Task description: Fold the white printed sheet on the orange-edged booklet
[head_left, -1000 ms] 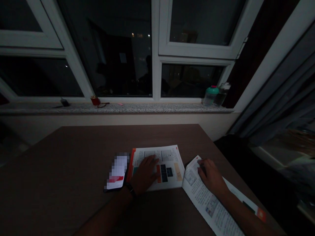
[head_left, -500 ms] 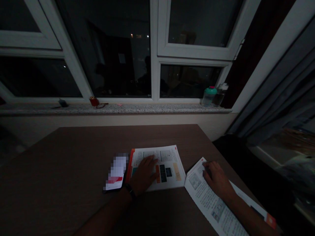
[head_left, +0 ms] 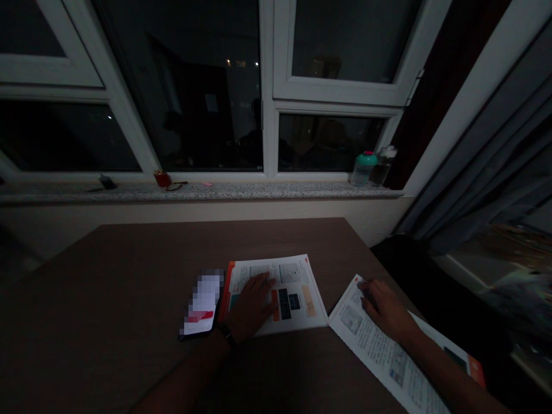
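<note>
Head view: since a second earlier, the right hand (head_left: 385,307) and the printed sheet (head_left: 366,339) beneath it have shifted outward toward 3 o'clock, while the left hand (head_left: 250,307) rests in much the same spot. With a clock face laid over the view, the orange-edged booklet page (head_left: 297,287) lies on the brown table (head_left: 142,264) at 6 o'clock. The left hand lies over it palm down, fingers spread wide, a dark wristband (head_left: 226,334) behind it. The sheet lies slanted between 4 and 5 o'clock, its near edge ragged; its inner corner meets the page's lower corner, and whether they are joined cannot be told. The right hand, fingers loosely bent, is over the sheet's upper part; whether it grips the paper cannot be told. A lit smartphone (head_left: 202,305) sits between 7 and 8, just beside the booklet page. A teal-lidded bottle (head_left: 364,169) stands on the windowsill (head_left: 267,191) between 2 and 3.
</note>
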`<state>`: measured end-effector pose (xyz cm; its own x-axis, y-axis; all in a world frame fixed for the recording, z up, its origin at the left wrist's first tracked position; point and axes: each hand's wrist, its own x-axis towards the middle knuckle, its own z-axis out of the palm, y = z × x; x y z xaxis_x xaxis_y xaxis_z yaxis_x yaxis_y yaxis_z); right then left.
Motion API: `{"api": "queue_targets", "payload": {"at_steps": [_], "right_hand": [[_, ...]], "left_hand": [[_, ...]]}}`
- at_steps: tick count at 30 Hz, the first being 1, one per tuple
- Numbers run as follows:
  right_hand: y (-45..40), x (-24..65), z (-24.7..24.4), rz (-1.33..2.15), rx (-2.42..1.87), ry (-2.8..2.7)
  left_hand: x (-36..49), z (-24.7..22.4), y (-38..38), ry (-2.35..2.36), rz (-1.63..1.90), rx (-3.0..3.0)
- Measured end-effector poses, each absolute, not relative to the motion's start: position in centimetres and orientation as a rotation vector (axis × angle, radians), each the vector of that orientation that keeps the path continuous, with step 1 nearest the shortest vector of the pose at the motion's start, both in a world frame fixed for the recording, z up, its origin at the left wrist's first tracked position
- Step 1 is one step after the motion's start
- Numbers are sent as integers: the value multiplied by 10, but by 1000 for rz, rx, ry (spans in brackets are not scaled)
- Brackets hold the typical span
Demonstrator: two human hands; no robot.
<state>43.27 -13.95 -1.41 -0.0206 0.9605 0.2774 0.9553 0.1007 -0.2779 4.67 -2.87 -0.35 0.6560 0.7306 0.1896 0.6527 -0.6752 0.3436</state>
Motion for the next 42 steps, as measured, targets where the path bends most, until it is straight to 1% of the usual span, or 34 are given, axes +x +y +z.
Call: {"api": "queue_targets", "payload": {"at_steps": [7,10,22,29,33,39,42], "right_hand": [[-131,407,-20,-237,-2149,-1800],[-128,404,-23,-303,-2168,-1797],[-126,431,-32,-263,-2080,-1865],[-110,435,-30,-388,-2244,-1674],[-96,433,-28,-393,-2302,-1589],[-79,418,-19,-339,-2221,-1669],[-77,404,-10,-370,-2195,-1687]], "left_hand": [[46,-9,-27,1110,469,2661],[45,-10,-28,1115,468,2662],[46,-6,-30,1117,459,2625],[45,-8,-29,1123,441,2607],[45,-4,-31,1109,450,2616],[46,-2,-32,1100,447,2603],[46,-6,-31,1107,465,2601]]}}
